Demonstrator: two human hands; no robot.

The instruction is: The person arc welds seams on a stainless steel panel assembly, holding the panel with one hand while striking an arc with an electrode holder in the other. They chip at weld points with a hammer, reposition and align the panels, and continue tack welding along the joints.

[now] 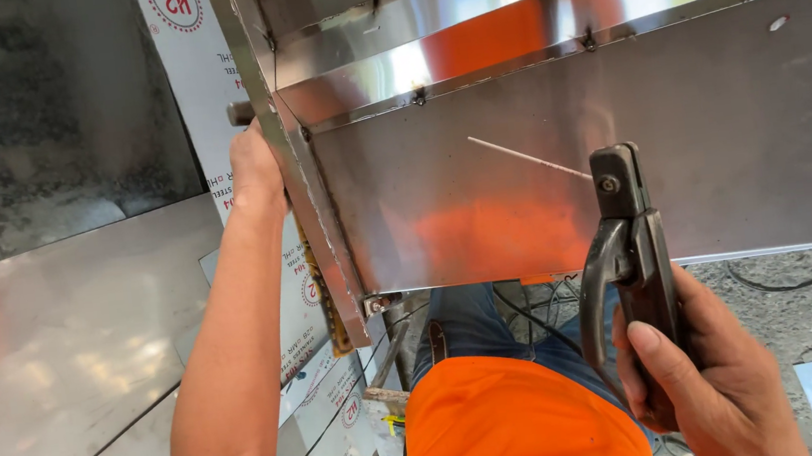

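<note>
your right hand (708, 377) at lower right grips the electrode holder (630, 255), aiming its rod (529, 158) at the steel panel (717, 125), while your left hand (254, 169) seemingly clasps the panel's edge to steady it.

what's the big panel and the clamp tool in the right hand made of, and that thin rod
Panel: looks like stainless steel sheet with a brushed sheen, mirroring orange and showing small weld tacks.
Clamp tool, held by the right hand: dark, dull metal, seemingly worn steel or iron.
Thin rod: pale grey stick, likely a coated metal electrode; hard to tell.
</note>
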